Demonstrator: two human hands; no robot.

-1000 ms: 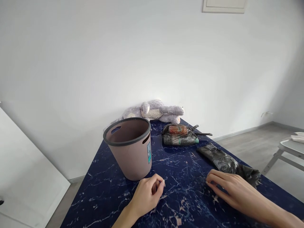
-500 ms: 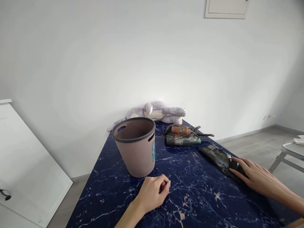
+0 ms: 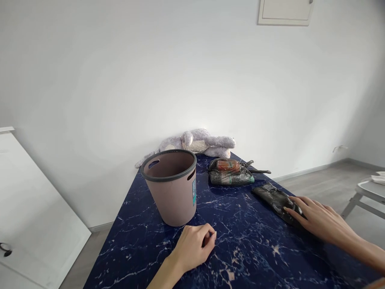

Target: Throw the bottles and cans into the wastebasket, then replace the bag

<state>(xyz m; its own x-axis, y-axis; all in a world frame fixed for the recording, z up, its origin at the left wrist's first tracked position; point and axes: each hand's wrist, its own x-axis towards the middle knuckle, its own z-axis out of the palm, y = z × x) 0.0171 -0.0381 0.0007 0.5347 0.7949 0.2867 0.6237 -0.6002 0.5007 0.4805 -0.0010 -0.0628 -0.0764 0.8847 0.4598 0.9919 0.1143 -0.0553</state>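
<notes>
My left hand [image 3: 195, 245] rests on the blue marbled table with its fingers curled in, nothing visible in them. Just beyond it stands a brownish-pink trash bin [image 3: 173, 200], upright, with a dark rim, side handle holes and a teal label. My right hand [image 3: 315, 216] lies over a folded black plastic bag [image 3: 272, 196], fingers stretched out across its top and thumb along the near side. The bag's near end is hidden under that hand. Farther back lies a tied black plastic bag [image 3: 231, 178] with an orange-red and a green-marked item showing through.
A pale purple plush toy [image 3: 197, 142] lies along the table's far end by the wall. The blue marbled table [image 3: 249, 249] narrows away from me. To the left is a white cabinet [image 3: 33, 208]; at right, a grey folding stool or chair [image 3: 368, 196].
My right hand has slid a little farther forward and left over the black plastic bag. My left hand and the bin are practically unmoved.
</notes>
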